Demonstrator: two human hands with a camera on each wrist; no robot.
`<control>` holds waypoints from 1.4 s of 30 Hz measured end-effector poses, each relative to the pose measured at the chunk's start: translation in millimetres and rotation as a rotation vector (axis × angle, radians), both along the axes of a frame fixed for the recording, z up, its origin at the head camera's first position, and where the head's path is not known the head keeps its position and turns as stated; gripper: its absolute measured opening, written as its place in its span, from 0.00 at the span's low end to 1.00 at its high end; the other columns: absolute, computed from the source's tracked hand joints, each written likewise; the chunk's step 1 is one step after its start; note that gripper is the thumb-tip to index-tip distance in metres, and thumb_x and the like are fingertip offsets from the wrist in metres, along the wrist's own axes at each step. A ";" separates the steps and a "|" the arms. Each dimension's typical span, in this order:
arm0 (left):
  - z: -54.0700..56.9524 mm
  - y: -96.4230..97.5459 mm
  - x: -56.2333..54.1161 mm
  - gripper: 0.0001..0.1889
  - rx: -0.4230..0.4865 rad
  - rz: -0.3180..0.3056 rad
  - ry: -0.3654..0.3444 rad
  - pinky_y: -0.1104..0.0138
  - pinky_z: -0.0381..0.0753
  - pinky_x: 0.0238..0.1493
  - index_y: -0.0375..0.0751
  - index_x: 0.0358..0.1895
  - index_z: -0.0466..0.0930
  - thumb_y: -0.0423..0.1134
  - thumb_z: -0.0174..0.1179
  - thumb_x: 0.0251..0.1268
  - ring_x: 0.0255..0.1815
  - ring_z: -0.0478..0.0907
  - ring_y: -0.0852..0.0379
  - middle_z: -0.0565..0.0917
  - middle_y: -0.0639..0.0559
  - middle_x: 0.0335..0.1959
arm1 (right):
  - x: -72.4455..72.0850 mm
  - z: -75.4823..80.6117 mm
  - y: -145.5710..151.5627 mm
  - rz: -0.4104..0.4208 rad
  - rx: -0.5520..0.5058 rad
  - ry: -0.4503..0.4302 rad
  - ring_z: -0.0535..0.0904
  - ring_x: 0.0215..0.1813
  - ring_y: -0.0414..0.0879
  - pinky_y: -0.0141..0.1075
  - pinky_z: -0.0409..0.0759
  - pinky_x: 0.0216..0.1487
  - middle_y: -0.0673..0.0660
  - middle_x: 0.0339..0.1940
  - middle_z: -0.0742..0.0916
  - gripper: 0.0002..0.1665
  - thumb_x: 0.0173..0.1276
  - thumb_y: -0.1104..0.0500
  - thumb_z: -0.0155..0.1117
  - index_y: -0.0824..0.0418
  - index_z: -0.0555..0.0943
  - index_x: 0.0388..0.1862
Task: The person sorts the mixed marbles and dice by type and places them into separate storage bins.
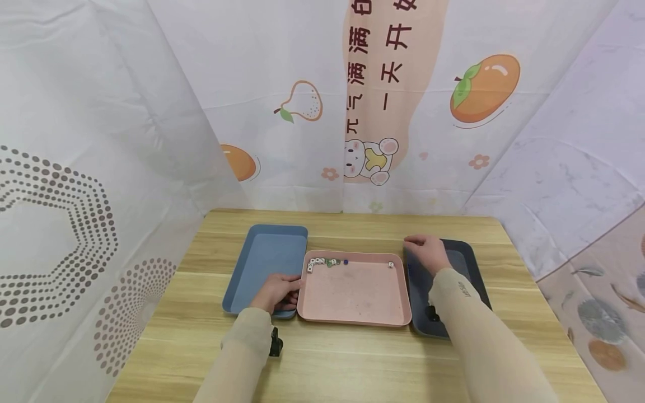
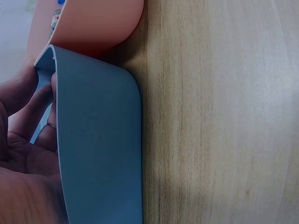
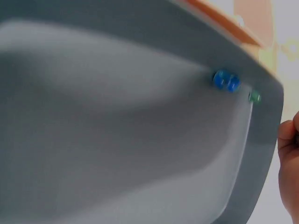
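Three trays lie around the fingers on a wooden table (image 1: 353, 358). In the head view, the left hand (image 1: 276, 292) has its fingers at the right side of the blue tray (image 1: 272, 252), with the pink tray (image 1: 355, 296) just beside the fingertips. White dice (image 1: 309, 268), green beads (image 1: 329, 263) and a blue bead (image 1: 346, 262) lie beyond those fingers, along the pink tray's far edge; a lone die (image 1: 390, 265) lies nearer the right hand (image 1: 428, 252). Its fingers are drawn together above the far left corner of the dark tray (image 1: 420, 296).

In the left wrist view, the left thumb sits on the blue tray's rim and the other fingers curl inside, grasping the wall; the pink tray is just past the thumb.

In the right wrist view, thumb and finger meet just past the dark tray's rim; I cannot tell whether they hold anything. Two blue beads (image 3: 220, 79) and one green bead (image 3: 254, 97) lie inside that tray, near the fingers.
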State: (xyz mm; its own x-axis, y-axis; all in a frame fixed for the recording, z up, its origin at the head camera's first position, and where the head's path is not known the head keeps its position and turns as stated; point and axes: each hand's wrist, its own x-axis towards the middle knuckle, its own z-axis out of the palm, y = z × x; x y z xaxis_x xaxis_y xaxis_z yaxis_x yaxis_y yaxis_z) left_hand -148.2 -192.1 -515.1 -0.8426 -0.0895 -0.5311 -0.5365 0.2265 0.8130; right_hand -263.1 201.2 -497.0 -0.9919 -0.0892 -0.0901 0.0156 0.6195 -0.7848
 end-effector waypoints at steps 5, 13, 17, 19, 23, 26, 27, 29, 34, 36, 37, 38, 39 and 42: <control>-1.0 -0.9 -1.2 0.21 0.005 0.001 -0.005 0.64 0.84 0.26 0.43 0.67 0.80 0.41 0.63 0.74 0.22 0.77 0.57 0.81 0.47 0.25 | -2.9 2.7 -19.5 0.001 -0.028 -0.047 0.78 0.63 0.63 0.56 0.77 0.62 0.68 0.62 0.84 0.23 0.76 0.53 0.62 0.65 0.83 0.62; 0.6 -1.3 -1.2 0.22 0.005 -0.012 -0.003 0.62 0.85 0.28 0.43 0.68 0.80 0.41 0.63 0.74 0.22 0.78 0.56 0.82 0.46 0.25 | -4.4 1.4 -42.5 0.045 -0.070 -0.096 0.81 0.45 0.57 0.46 0.81 0.45 0.66 0.55 0.84 0.24 0.76 0.52 0.63 0.63 0.83 0.64; 0.2 -1.6 -1.7 0.22 0.008 -0.011 -0.006 0.62 0.85 0.27 0.43 0.68 0.80 0.42 0.63 0.74 0.22 0.78 0.56 0.82 0.46 0.25 | -6.6 -3.8 -52.4 0.065 -0.123 -0.125 0.80 0.31 0.58 0.48 0.83 0.34 0.66 0.46 0.85 0.23 0.75 0.53 0.65 0.64 0.83 0.63; -0.3 -1.6 -1.9 0.22 0.009 -0.009 -0.005 0.63 0.85 0.27 0.43 0.68 0.80 0.42 0.63 0.74 0.22 0.78 0.56 0.82 0.47 0.25 | -7.5 -6.2 -57.7 0.077 -0.120 -0.133 0.79 0.26 0.57 0.47 0.83 0.30 0.66 0.38 0.85 0.23 0.75 0.53 0.65 0.63 0.83 0.63; -1.3 -1.7 -2.5 0.22 0.011 -0.003 -0.004 0.63 0.84 0.26 0.43 0.67 0.80 0.42 0.64 0.73 0.22 0.78 0.56 0.82 0.47 0.24 | -7.8 -10.1 -67.6 0.096 -0.091 -0.154 0.75 0.22 0.50 0.41 0.77 0.26 0.60 0.24 0.83 0.22 0.74 0.53 0.66 0.61 0.84 0.62; -1.3 -1.8 -2.8 0.22 0.010 0.001 -0.008 0.63 0.84 0.26 0.43 0.67 0.80 0.42 0.64 0.73 0.22 0.78 0.56 0.82 0.47 0.24 | -6.4 -11.7 -74.8 0.103 -0.084 -0.169 0.74 0.24 0.46 0.38 0.74 0.28 0.55 0.22 0.82 0.22 0.74 0.53 0.65 0.60 0.84 0.63; -1.2 -1.8 -2.7 0.22 0.007 0.001 -0.007 0.63 0.84 0.26 0.43 0.67 0.80 0.42 0.64 0.73 0.22 0.78 0.56 0.82 0.47 0.24 | -5.7 -11.8 -77.1 0.104 -0.086 -0.173 0.74 0.25 0.46 0.38 0.74 0.29 0.55 0.22 0.82 0.22 0.75 0.53 0.65 0.60 0.84 0.63; -1.3 -1.7 -2.5 0.22 0.000 -0.002 -0.006 0.63 0.85 0.27 0.43 0.67 0.80 0.42 0.64 0.73 0.22 0.78 0.56 0.82 0.47 0.24 | -3.7 -11.5 -81.8 0.114 -0.102 -0.181 0.74 0.26 0.46 0.38 0.74 0.30 0.57 0.23 0.83 0.22 0.76 0.53 0.65 0.60 0.84 0.64; -0.4 -0.4 -2.0 0.22 -0.007 0.000 -0.005 0.63 0.85 0.27 0.42 0.67 0.81 0.43 0.64 0.73 0.22 0.78 0.56 0.82 0.47 0.25 | 0.2 -14.3 -91.3 0.139 -0.120 -0.170 0.74 0.24 0.45 0.37 0.75 0.29 0.56 0.21 0.83 0.18 0.75 0.57 0.65 0.61 0.86 0.59; 0.2 0.1 -2.1 0.22 -0.003 0.002 -0.002 0.63 0.85 0.27 0.42 0.67 0.81 0.43 0.64 0.73 0.22 0.78 0.57 0.82 0.47 0.25 | 1.4 -17.0 -94.2 0.151 -0.110 -0.152 0.75 0.23 0.44 0.36 0.75 0.28 0.56 0.22 0.85 0.15 0.73 0.57 0.67 0.61 0.88 0.55; 0.0 -0.1 -2.1 0.22 -0.001 0.003 -0.002 0.63 0.85 0.27 0.42 0.67 0.81 0.42 0.64 0.73 0.22 0.78 0.57 0.82 0.47 0.25 | 1.9 -18.2 -95.4 0.157 -0.108 -0.147 0.75 0.23 0.44 0.36 0.75 0.28 0.56 0.22 0.85 0.14 0.72 0.58 0.68 0.61 0.89 0.53; -0.3 -0.1 -2.1 0.22 0.002 0.004 -0.004 0.63 0.85 0.27 0.43 0.67 0.81 0.42 0.64 0.73 0.22 0.78 0.57 0.82 0.47 0.25 | 2.6 -19.3 -96.6 0.163 -0.107 -0.142 0.75 0.23 0.44 0.36 0.76 0.28 0.57 0.24 0.87 0.14 0.71 0.58 0.68 0.61 0.90 0.52; -0.4 -0.3 -1.9 0.22 0.003 0.002 -0.003 0.63 0.85 0.27 0.43 0.67 0.80 0.42 0.64 0.73 0.22 0.78 0.57 0.81 0.47 0.25 | 3.4 -20.4 -97.8 0.165 -0.105 -0.141 0.76 0.24 0.44 0.35 0.76 0.28 0.57 0.26 0.88 0.13 0.71 0.58 0.69 0.60 0.90 0.51; -0.8 -1.1 -2.2 0.22 0.005 -0.002 -0.005 0.63 0.85 0.27 0.43 0.68 0.80 0.42 0.64 0.74 0.22 0.78 0.57 0.81 0.47 0.24 | 5.8 -21.5 -100.5 0.173 -0.085 -0.153 0.77 0.26 0.43 0.34 0.77 0.30 0.56 0.30 0.89 0.13 0.70 0.56 0.71 0.58 0.91 0.51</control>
State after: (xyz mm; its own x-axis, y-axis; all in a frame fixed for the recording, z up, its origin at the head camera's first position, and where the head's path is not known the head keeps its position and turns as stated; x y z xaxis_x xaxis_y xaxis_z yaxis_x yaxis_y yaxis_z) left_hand -150.4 -193.2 -515.9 -0.8400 -0.0853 -0.5359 -0.5403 0.2229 0.8114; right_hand -257.3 100.7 -518.6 -0.9364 -0.2708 -0.2230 0.0375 0.5549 -0.8311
